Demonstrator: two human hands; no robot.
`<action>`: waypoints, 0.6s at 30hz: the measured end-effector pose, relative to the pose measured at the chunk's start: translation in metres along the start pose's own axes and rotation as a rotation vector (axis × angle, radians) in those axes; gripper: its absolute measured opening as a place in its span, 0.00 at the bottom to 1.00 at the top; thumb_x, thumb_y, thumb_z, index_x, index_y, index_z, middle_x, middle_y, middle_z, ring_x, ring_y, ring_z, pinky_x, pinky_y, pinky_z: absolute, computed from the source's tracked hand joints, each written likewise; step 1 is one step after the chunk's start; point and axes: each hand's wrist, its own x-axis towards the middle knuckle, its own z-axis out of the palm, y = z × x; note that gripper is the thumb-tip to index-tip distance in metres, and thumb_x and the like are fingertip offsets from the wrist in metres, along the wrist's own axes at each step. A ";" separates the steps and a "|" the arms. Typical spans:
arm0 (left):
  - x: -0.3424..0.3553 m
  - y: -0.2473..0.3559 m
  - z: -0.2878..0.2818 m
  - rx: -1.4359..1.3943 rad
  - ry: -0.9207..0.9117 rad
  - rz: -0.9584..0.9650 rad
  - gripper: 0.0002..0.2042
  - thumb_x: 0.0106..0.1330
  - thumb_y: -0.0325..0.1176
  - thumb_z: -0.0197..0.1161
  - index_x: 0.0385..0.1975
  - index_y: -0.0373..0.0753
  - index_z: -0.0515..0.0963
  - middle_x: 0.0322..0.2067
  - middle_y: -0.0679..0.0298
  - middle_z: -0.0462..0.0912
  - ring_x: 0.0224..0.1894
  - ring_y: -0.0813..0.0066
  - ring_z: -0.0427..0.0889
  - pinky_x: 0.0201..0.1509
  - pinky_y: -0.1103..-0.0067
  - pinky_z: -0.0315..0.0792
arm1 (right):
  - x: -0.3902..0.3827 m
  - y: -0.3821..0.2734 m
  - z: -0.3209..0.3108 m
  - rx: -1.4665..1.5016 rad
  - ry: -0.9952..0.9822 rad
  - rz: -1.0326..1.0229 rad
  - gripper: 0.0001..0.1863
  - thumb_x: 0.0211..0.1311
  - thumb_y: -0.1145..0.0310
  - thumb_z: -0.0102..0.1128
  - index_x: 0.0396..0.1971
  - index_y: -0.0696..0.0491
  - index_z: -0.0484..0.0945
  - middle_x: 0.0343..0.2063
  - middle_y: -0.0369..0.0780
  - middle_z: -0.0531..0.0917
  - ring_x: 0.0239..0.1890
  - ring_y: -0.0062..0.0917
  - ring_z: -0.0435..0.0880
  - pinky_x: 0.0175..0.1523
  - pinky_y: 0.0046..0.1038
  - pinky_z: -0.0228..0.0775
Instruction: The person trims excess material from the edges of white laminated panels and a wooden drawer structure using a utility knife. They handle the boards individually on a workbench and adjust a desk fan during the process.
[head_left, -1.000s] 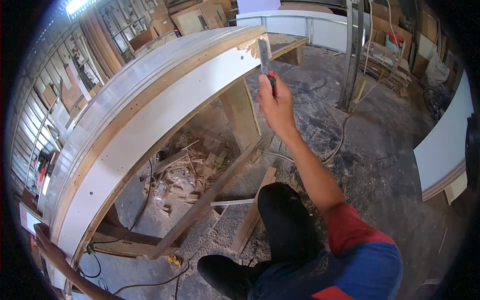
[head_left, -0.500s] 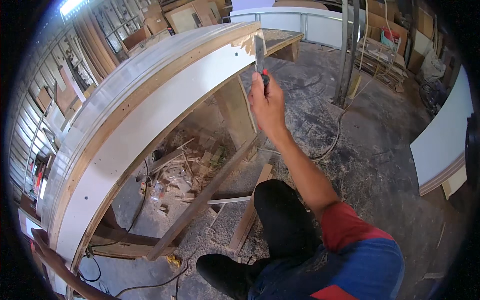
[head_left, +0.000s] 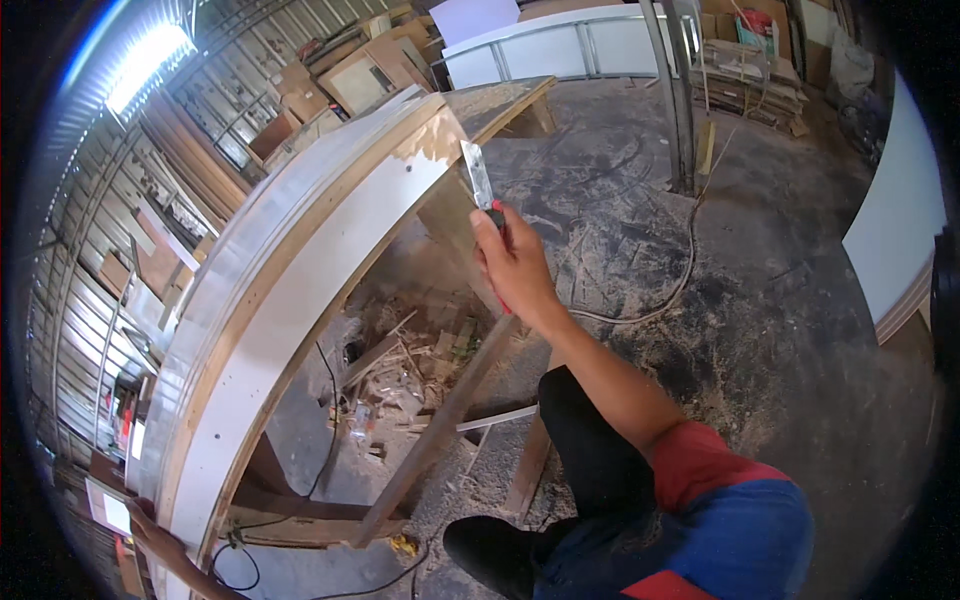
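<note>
My right hand is closed around the red and black handle of a scraper, its flat metal blade pointing up. The blade is just off the far end of a curved wooden frame with a white face and layered wood edge; whether it touches the corner I cannot tell. A tan patch with a ragged border covers that end of the white face. At the lower left, my left hand rests on the frame's near end, fingers stretched over its outer edge and partly in shadow.
Wood scraps and sawdust lie on the floor inside the curve. A wooden beam crosses below the frame. A cable runs over the floor toward a metal post. White panels stand at the right.
The scraper blade has come off the tan patch, past the frame's end and toward me. The whole view has shifted, and my left hand stays at the frame's near end.
</note>
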 end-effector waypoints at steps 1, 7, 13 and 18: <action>-0.004 0.017 -0.001 -0.033 -0.020 -0.078 0.31 0.76 0.56 0.46 0.35 0.28 0.81 0.31 0.56 0.82 0.35 0.66 0.77 0.45 0.70 0.71 | 0.009 0.002 -0.004 0.010 0.011 0.000 0.19 0.74 0.54 0.53 0.41 0.57 0.76 0.18 0.31 0.72 0.19 0.14 0.66 0.25 0.25 0.58; 0.000 0.012 -0.012 0.040 0.001 0.057 0.30 0.77 0.55 0.44 0.24 0.31 0.74 0.22 0.63 0.71 0.27 0.71 0.66 0.34 0.71 0.62 | 0.025 -0.003 -0.003 0.062 -0.034 -0.026 0.19 0.72 0.54 0.55 0.39 0.59 0.76 0.17 0.33 0.69 0.20 0.17 0.64 0.26 0.27 0.58; -0.006 0.046 -0.008 -0.045 0.010 -0.107 0.29 0.76 0.53 0.46 0.22 0.32 0.75 0.19 0.61 0.71 0.25 0.68 0.66 0.33 0.68 0.62 | 0.024 0.000 -0.001 -0.023 0.017 -0.161 0.19 0.71 0.55 0.56 0.38 0.59 0.76 0.15 0.36 0.69 0.19 0.20 0.67 0.26 0.28 0.59; -0.007 0.035 -0.007 -0.069 -0.002 0.002 0.28 0.76 0.52 0.46 0.23 0.32 0.74 0.20 0.62 0.72 0.26 0.69 0.67 0.34 0.69 0.63 | 0.035 -0.005 0.005 -0.056 0.045 -0.198 0.18 0.71 0.57 0.57 0.36 0.60 0.75 0.14 0.41 0.71 0.17 0.26 0.70 0.25 0.31 0.61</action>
